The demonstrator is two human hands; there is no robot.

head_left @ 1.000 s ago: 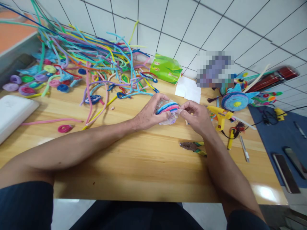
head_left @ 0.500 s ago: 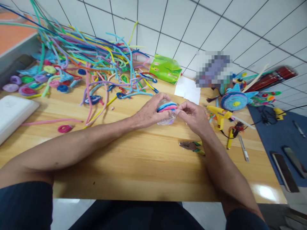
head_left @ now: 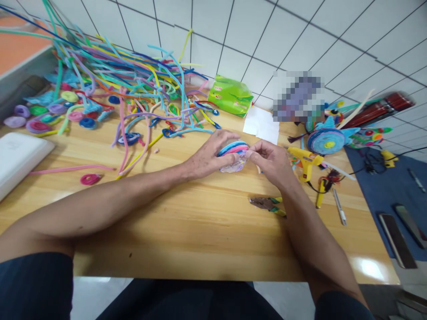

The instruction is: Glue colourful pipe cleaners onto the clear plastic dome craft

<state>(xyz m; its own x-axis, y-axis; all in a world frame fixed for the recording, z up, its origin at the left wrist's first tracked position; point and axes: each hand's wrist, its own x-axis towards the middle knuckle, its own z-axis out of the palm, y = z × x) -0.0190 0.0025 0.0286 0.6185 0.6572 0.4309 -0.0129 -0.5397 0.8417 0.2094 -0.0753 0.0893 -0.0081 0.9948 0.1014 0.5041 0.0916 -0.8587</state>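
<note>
A round piece with blue and pink coiled bands and a clear, shiny part (head_left: 233, 153) is held over the wooden table (head_left: 200, 231). My left hand (head_left: 213, 153) grips it from the left, thumb in front and fingers behind. At its right edge my right hand (head_left: 268, 160) is closed, thumb and index finger pinched together against the piece. Whatever lies between those fingertips is too small to make out.
Fuzzy coloured stems (head_left: 133, 75) pile up at the back left, near a white box (head_left: 20, 162). A green packet (head_left: 230, 95) and white paper (head_left: 262, 125) lie behind my hands. Pliers (head_left: 267, 204), a yellow glue gun (head_left: 305, 162) and a knife (head_left: 339, 206) lie to the right.
The round piece has tilted slightly in my left hand, showing more of its blue upper face. My right hand's fingers have shifted a little at its edge.
</note>
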